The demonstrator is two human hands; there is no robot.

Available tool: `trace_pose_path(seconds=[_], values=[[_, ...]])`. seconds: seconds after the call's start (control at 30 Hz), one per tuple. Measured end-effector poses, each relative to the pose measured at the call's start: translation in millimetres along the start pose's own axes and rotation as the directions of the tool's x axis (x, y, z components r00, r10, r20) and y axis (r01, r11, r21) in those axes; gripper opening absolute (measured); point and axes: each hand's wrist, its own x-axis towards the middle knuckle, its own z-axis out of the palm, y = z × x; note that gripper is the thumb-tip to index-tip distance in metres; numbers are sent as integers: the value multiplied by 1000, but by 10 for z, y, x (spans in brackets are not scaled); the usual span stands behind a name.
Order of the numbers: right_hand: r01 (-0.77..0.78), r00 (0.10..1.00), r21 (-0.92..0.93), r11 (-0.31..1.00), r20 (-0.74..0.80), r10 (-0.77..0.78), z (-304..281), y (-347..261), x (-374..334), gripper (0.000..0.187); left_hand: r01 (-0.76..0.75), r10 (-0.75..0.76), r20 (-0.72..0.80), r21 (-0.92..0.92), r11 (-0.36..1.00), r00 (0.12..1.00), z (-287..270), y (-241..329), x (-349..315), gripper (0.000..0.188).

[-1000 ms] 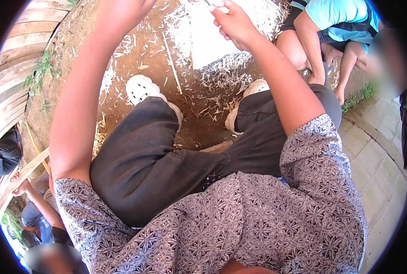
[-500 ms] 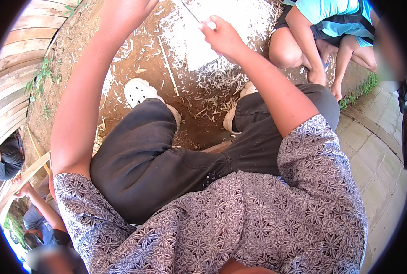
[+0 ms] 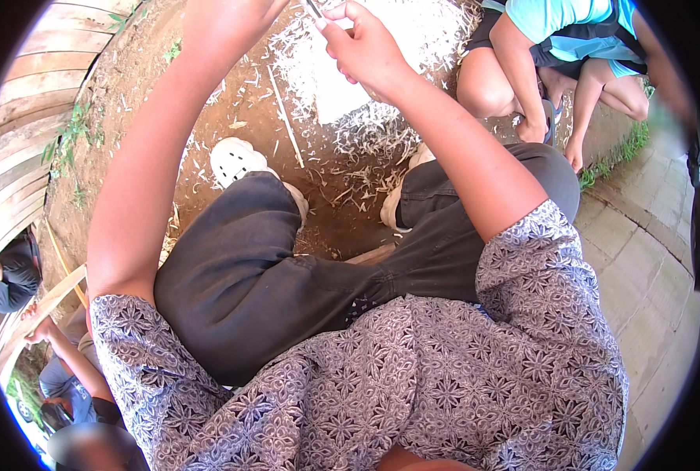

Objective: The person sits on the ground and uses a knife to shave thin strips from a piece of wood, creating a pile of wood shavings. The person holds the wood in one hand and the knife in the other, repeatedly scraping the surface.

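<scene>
My right hand (image 3: 366,51) is closed around a thin, dark, blade-like tool (image 3: 313,9), which points up and left out of the picture. At the top edge is my left hand (image 3: 236,20), just left of the tool's tip. Its fingers are cut off by the frame, so what it holds does not show. Below my right hand lies a bright, washed-out white patch (image 3: 338,90), ringed by pale curled shavings (image 3: 373,133).
My feet in cream clogs (image 3: 238,159) rest on brown soil beside a thin pale stick (image 3: 286,118). A person in a turquoise shirt (image 3: 562,16) squats at the right, next to paving (image 3: 628,259). Wooden planks (image 3: 20,118) line the left; other people sit at lower left.
My right hand has shifted left and slightly up with the tool, closer to my left hand. The left hand has moved slightly right. The squatting person's arm at right has shifted slightly.
</scene>
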Motion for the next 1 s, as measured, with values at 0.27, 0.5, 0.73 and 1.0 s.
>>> trace_pose_path(seconds=[0.27,0.5,0.73,1.0], values=[[7,1000,-201,980,-17,-10,-197,672,34,27,15,-17,-83,-26,1000,996,50,-24,4,52],[-308,943,194,932,193,271,-205,360,-53,21,61,-60,29,-54,997,998,76,-89,-83,25],[-48,997,81,996,67,43,-102,191,23,28,91,-84,73,-101,991,994,68,-63,-114,23],[127,969,-359,925,-156,-193,-55,541,39,25,75,-55,120,-165,983,991,100,34,-104,26]])
